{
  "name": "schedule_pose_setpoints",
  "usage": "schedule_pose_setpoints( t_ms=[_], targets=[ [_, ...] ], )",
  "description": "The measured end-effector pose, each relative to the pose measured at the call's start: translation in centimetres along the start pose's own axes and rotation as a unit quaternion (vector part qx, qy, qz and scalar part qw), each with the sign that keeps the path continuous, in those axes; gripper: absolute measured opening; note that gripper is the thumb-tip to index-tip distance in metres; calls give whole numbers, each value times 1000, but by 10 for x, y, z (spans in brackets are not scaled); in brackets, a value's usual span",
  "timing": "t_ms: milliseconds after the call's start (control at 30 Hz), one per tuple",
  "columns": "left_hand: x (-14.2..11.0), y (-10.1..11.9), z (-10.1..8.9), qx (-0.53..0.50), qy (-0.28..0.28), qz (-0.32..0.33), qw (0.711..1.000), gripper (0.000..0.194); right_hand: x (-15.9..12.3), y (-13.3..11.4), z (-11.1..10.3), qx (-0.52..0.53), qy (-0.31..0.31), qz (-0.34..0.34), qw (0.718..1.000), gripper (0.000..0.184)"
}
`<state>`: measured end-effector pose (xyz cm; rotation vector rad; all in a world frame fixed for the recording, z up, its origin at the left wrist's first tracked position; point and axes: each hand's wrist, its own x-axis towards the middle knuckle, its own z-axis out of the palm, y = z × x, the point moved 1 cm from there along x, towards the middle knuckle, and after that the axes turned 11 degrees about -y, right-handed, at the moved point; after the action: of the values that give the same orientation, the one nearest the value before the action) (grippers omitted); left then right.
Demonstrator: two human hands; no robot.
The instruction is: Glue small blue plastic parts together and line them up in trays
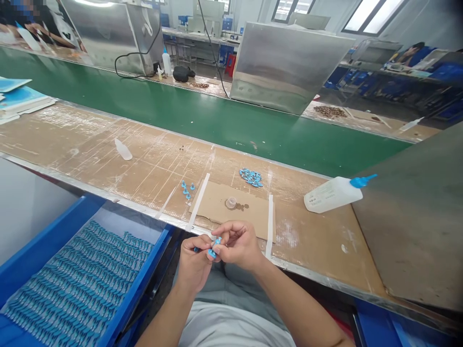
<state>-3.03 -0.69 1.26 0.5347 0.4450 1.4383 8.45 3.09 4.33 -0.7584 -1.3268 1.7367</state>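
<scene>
Blue parts (213,250) are pinched in the fingertips of the left hand (193,262) and right hand (240,246), by the near edge of the tabletop (311,250). Open surface separates the cardboard (213,195) from the large bottle (331,195). The parts look small and bright, partly covered by fingers.

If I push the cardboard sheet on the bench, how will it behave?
The cardboard sheet looks light but fairly stiff, lying flat. White strips on two edges look like tape, so it will probably resist sliding. A jolt might shift the clear cup on it.
</scene>
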Motion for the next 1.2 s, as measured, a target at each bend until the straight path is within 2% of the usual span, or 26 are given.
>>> schedule_pose_setpoints(
  t_ms=[233, 467, 600, 667, 767, 867, 967, 1100, 1200],
  targets=[
    [2, 3, -8, -2, 24, -17, 1000, 13, 5, 1, 1, -65, 56, -76, 993, 25],
    [-2, 5, -11, -34, 59, -63, 996, 19, 7, 4, 5, -62, 32, -55, 996, 18],
    [0, 7, -10, -36, 62, -74, 995, 19, 10, 7, 4, -48, 34, -35, 998, 22],
    [2, 8, -8, -35, 77, -79, 993, 19, 11, 8, 4, -41, 43, -33, 998, 25],
    [6, 9, -5, -35, 112, -80, 990, 18, 12, 10, 5, -42, 89, -54, 994, 23],
    [9, 10, -3, -33, 138, -65, 988, 16, 12, 12, 8, -71, 141, -83, 984, 22],
    [8, 12, 0, -6, 150, -54, 987, 15, 10, 15, 9, -113, 168, -114, 973, 22],
    [3, 19, 4, 66, 129, -45, 988, 20, 8, 20, 7, -191, 174, -135, 957, 22],
    [1, 20, 6, 120, 121, -20, 985, 24, 9, 24, 7, -270, 188, -181, 927, 25]
  ],
)
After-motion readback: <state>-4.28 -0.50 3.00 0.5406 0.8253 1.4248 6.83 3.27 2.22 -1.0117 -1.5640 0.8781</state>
